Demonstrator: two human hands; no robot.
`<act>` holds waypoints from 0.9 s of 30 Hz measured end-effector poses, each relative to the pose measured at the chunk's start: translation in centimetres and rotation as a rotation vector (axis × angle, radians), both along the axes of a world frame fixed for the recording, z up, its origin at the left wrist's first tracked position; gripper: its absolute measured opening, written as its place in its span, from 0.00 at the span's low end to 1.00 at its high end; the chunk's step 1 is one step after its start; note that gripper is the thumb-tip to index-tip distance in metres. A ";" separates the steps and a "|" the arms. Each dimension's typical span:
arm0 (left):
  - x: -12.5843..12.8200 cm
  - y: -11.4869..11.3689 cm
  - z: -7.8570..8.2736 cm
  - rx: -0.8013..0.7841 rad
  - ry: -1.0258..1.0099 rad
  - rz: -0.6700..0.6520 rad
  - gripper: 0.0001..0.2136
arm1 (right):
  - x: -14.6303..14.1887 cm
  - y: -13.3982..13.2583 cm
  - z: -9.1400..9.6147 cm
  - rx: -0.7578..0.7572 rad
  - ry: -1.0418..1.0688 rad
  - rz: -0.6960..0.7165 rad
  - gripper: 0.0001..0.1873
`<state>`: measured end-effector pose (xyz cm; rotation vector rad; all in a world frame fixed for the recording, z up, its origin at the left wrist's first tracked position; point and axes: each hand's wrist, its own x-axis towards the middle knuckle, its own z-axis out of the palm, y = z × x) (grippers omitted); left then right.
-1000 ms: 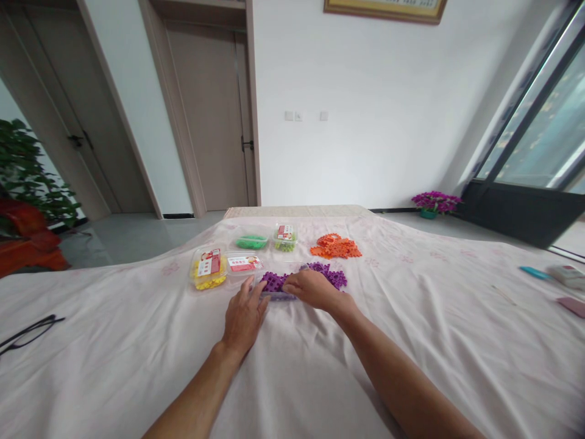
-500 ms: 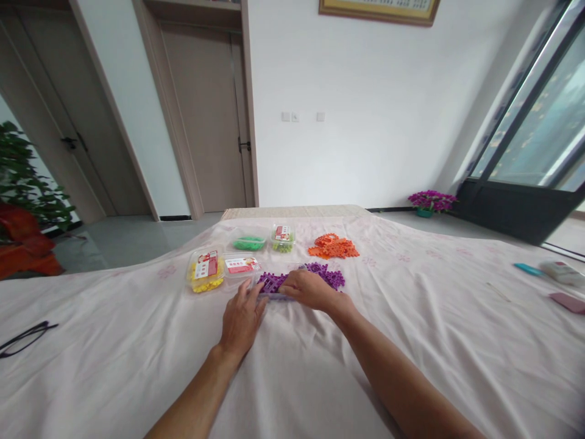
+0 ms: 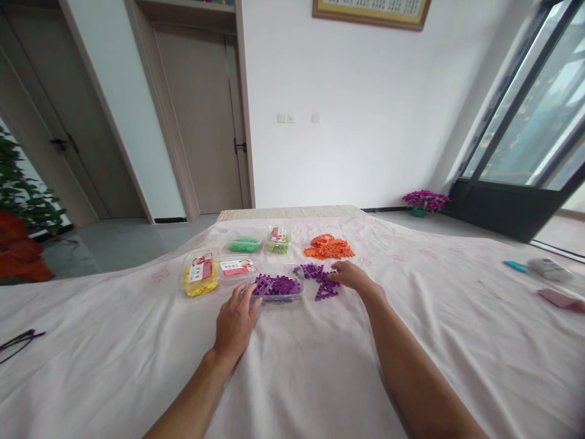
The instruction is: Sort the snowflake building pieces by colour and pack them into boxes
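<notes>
A clear plastic box (image 3: pixel 280 299) holds a heap of purple plastic building pieces (image 3: pixel 278 285). My left hand (image 3: pixel 236 318) grips the box's near left corner, thumb at the front and fingers along the side. Right of the box lies a loose pile of purple building pieces (image 3: pixel 325 285), flat and toothed. Over that pile's right edge is my right hand (image 3: pixel 354 277), palm down, its fingers bent and closed on a purple piece; the fingertips are partly hidden. A clear lid with a red and white label (image 3: pixel 236 267) lies left of the box.
Closed boxes hold yellow pieces (image 3: pixel 201 286) and light green pieces (image 3: pixel 278 247). Behind them is a box of green pieces (image 3: pixel 244 245). An orange pile (image 3: pixel 329 247) lies at back right. Glasses (image 3: pixel 21 342) rest far left; a pink object (image 3: pixel 560 300) lies far right.
My right hand has moved from inside the box rightward to the loose purple pile, uncovering the pieces in the box. My left hand stays at the box's left corner. The view has shifted slightly.
</notes>
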<state>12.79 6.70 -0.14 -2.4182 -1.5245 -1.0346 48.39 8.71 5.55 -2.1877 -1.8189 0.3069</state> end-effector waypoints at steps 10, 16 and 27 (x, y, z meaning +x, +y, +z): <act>-0.1 -0.1 0.2 -0.017 -0.017 -0.026 0.16 | 0.5 0.1 -0.1 0.002 0.002 0.051 0.20; 0.0 -0.2 0.3 -0.022 -0.028 -0.026 0.16 | -0.1 0.2 0.3 -0.018 -0.060 0.166 0.21; 0.1 -0.3 0.5 -0.046 -0.026 -0.018 0.16 | -0.7 -0.7 3.0 0.135 0.102 0.048 0.07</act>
